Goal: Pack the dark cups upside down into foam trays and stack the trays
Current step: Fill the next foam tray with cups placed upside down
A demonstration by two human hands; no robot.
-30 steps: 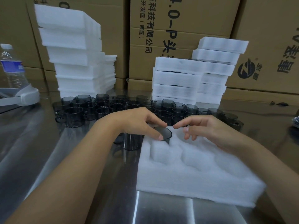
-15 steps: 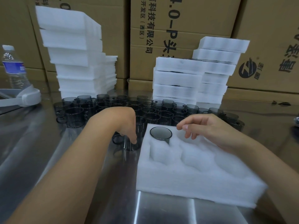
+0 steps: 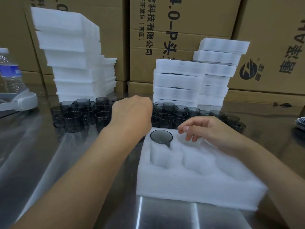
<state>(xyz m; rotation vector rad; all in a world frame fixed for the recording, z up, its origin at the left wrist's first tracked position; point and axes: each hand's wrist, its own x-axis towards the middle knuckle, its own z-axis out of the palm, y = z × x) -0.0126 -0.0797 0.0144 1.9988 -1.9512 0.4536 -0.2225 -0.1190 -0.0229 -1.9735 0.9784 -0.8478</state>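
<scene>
Nearest me, on the steel table (image 3: 49,162), lies the foam tray (image 3: 198,187), white, with moulded pockets in rows. Its near pockets hold nothing. In the far-left pocket sits one dark cup (image 3: 161,137), its upper part standing above the foam and a dark round face turned up. Just right of that cup my right hand (image 3: 209,131) hangs over the far middle pocket. Its fingers (image 3: 188,128) are loosely curled and released, grasping nothing and clear of the cup. My left hand (image 3: 132,116) reaches past the tray's far-left corner, over the loose dark cups (image 3: 72,119). Only the back of this hand shows. The fingers are hidden behind it, so I cannot tell whether they grasp a cup. The loose cups stand upright and crowded in a band across the table, from far left to beyond the tray's far edge. Behind them rise a left stack of foam trays (image 3: 74,63) and two right stacks of foam trays (image 3: 178,80). At the far left stand a water bottle (image 3: 9,75) and a white curved object (image 3: 24,100). Cardboard boxes (image 3: 181,22) with printed characters close the back.
</scene>
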